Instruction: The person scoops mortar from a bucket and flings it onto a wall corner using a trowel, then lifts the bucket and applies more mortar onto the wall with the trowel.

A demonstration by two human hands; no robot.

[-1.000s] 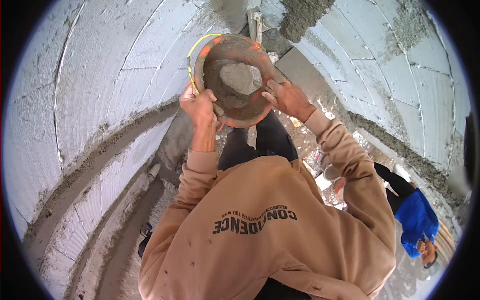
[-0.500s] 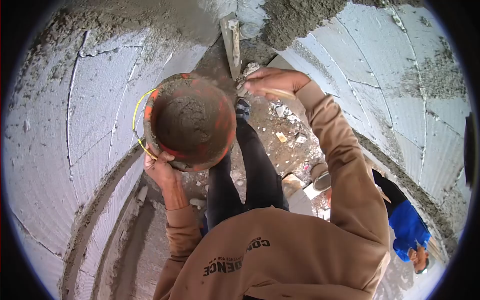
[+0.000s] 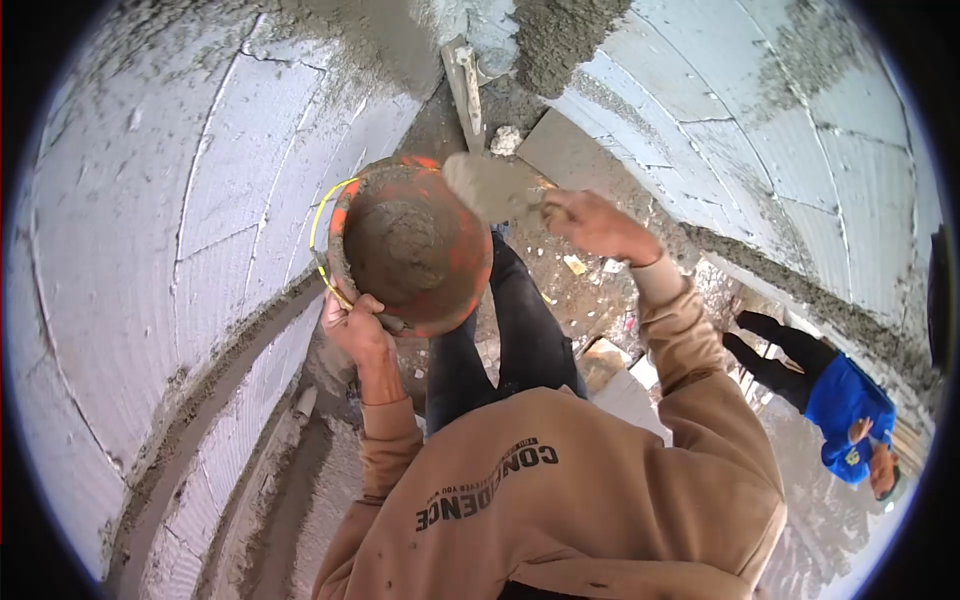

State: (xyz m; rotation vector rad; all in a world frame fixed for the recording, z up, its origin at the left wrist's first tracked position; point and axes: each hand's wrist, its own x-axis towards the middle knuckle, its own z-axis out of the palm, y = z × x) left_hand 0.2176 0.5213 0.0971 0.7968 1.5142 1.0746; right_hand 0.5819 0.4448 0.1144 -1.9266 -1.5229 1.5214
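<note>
My left hand (image 3: 360,328) is closed on the near rim of an orange bucket (image 3: 466,290), at its lower left. Wet grey mortar (image 3: 400,238) lies inside the bucket and smears its walls. A yellow wire handle (image 3: 318,228) loops out on the bucket's left side. My right hand (image 3: 602,226) is closed around the handle of a trowel (image 3: 490,186). The trowel's mortar-coated blade points left, over or beside the bucket's right rim; I cannot tell whether it touches.
Pale block walls (image 3: 250,150) rise on the left and right, with rough mortar (image 3: 565,40) on the upper right part. A wooden post (image 3: 464,95) stands in the corner. Rubble (image 3: 605,360) litters the floor. Another person in a blue top (image 3: 848,405) is at the lower right.
My right hand has lowered and turned, bringing the trowel blade into view by the bucket rim. Bucket and left hand appear slightly farther right. More of the other person shows.
</note>
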